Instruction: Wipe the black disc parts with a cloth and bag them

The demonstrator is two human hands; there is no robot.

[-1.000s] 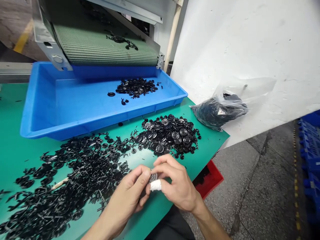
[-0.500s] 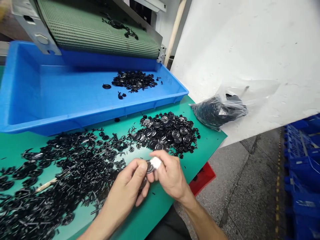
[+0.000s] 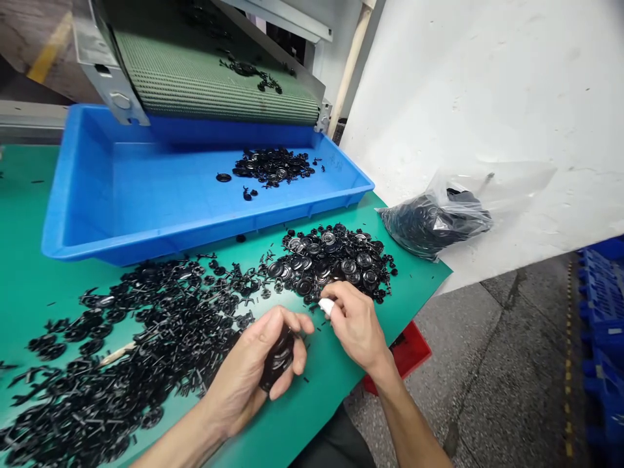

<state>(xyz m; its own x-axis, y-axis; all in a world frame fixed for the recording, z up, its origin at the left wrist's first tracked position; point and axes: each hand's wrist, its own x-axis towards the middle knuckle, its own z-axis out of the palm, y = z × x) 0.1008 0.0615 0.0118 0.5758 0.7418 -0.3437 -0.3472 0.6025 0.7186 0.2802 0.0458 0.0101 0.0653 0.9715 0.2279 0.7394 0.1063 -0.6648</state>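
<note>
My left hand (image 3: 263, 364) is curled around several round black plastic discs (image 3: 279, 359), stacked in the palm, with fingers wrapped over them. My right hand (image 3: 353, 325) is at the near edge of a pile of black discs (image 3: 336, 257) on the green table. Its fingers are bent and drawn together, and a white covering (image 3: 326, 306) shows on one digit tip. What is between those fingertips, if anything, is hidden. Left of my hands spreads a large heap of small black plastic pieces (image 3: 170, 331), many thin and branched.
A blue tray (image 3: 209, 231) with black parts inside stands under the end of a green conveyor belt (image 3: 214, 91). A clear bag of black parts (image 3: 433, 218) lies at right by a white panel (image 3: 487, 84). A red bin (image 3: 412, 351) sits below the table edge (image 3: 380, 364).
My hands were together at one disc; now they are apart. My right hand has moved right and up to the disc pile, while the left keeps its discs. The view has shifted slightly.
</note>
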